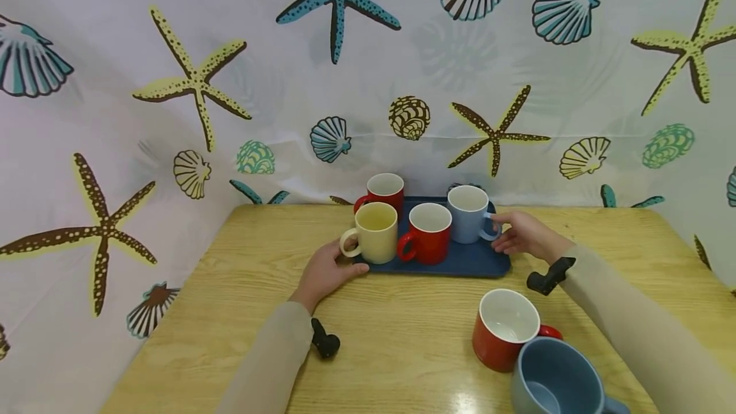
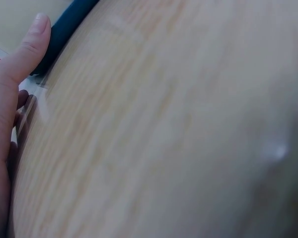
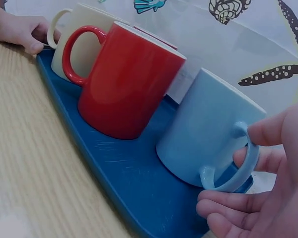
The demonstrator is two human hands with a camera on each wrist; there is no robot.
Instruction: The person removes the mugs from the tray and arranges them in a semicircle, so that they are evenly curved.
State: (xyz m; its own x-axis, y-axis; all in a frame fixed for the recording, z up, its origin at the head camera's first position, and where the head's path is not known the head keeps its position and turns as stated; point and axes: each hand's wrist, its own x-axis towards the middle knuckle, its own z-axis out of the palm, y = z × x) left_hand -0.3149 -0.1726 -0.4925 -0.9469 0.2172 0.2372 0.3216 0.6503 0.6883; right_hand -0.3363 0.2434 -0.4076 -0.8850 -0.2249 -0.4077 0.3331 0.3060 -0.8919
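A blue tray (image 1: pixel 480 267) bears a yellow mug (image 1: pixel 376 238), two red mugs and a light blue mug (image 1: pixel 467 219). My left hand (image 1: pixel 329 273) is at the tray's left front corner, thumb along the rim, fingers beside the yellow mug's handle. In the left wrist view the thumb (image 2: pixel 32 49) lies at the tray edge, the other fingers partly hidden. With my right hand (image 1: pixel 526 235) I hold the light blue mug's handle (image 3: pixel 246 168), one finger through its loop. This mug stands upright at the tray's right back. Of the red mugs, one (image 1: pixel 428 238) is at the front and one (image 1: pixel 386 191) behind.
Nearer on the wooden table (image 1: pixel 402 337) stand another red mug (image 1: pixel 497 344) with a white inside and a greyish-blue mug (image 1: pixel 554 379), both below my right forearm. A cloth (image 1: pixel 368 82) printed with starfish and shells hangs right behind the tray.
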